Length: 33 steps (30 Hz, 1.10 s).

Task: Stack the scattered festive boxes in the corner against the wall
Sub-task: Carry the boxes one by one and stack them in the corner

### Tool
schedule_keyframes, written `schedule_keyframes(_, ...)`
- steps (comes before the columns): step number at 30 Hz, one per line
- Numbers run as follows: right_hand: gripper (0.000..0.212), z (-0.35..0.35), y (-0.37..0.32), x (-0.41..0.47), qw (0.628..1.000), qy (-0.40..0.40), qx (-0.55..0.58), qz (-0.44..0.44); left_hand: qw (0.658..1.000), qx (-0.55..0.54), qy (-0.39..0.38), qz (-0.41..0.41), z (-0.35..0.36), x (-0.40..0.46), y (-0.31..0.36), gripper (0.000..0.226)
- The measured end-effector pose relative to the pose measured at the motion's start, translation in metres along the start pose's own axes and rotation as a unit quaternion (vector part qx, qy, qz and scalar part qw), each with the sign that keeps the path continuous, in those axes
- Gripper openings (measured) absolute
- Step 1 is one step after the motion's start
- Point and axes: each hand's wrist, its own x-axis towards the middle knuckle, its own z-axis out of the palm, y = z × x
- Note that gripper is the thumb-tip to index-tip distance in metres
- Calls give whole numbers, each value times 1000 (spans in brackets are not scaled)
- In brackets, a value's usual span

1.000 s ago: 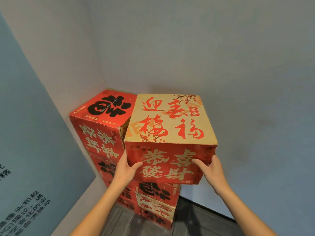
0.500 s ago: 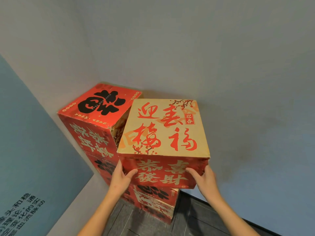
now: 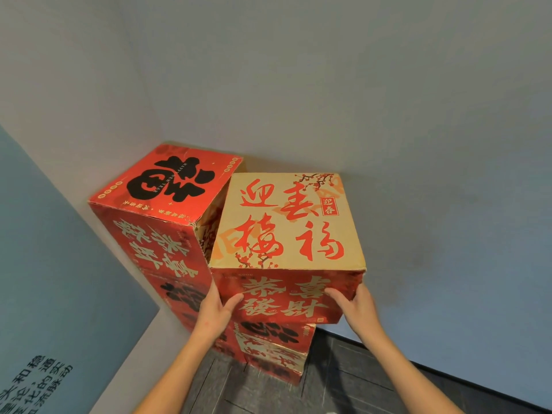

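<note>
Both my bare forearms reach up from below. My left hand (image 3: 214,310) and right hand (image 3: 355,306) clamp the lower corners of a tan-topped red cardboard box (image 3: 286,222), thumbs across its front. It sits atop a stack of red boxes (image 3: 273,348), beside a taller red-topped box column (image 3: 167,186) in the grey wall corner (image 3: 155,121).

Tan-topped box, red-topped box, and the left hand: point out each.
tan-topped box (image 3: 286,222), head view, middle of its top face.
red-topped box (image 3: 170,183), head view, centre of its red top.
left hand (image 3: 213,309), head view, back of the hand at the box's lower left corner.
</note>
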Motion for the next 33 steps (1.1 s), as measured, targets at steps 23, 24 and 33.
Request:
schedule_keyframes(23, 40, -29, -29, -42, 996, 27, -78, -23, 973, -153, 170, 33, 4, -42, 5, 42)
schedule_keyframes(24, 40, -27, -31, -44, 996, 26, -79, -21, 972, -163, 167, 33, 2, -41, 5, 41)
schedule_keyframes(33, 47, -1, -50, -58, 998, 14, -54, -10, 980, -156, 109, 54, -30, -8, 6, 39)
